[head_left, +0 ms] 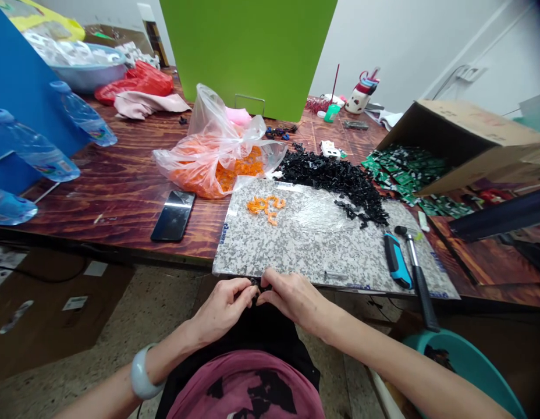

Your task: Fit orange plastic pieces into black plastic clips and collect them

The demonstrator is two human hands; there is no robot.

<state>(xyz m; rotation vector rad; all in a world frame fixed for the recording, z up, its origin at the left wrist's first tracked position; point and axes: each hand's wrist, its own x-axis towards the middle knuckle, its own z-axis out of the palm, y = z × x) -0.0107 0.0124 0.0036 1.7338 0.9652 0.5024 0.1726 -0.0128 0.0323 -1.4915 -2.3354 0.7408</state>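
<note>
My left hand (228, 305) and my right hand (291, 297) meet just off the front edge of the speckled stone slab (270, 250), above my lap. Both have their fingers pinched on a small black plastic part (254, 284); its shape is mostly hidden by the fingers. On the slab beyond them lie several orange plastic clips (266, 206). A large heap of small black parts (335, 177) covers the slab's back edge. Close to the slab's front edge is a small thin metal piece (335, 275), to the right of my hands.
A clear bag of orange parts (217, 166) and a phone (173, 215) lie left of the slab. At right are a blue utility knife (397, 261), a hammer (421, 279), and a cardboard box (466, 134) spilling green circuit boards (403, 169). Below sits a teal bucket (475, 361).
</note>
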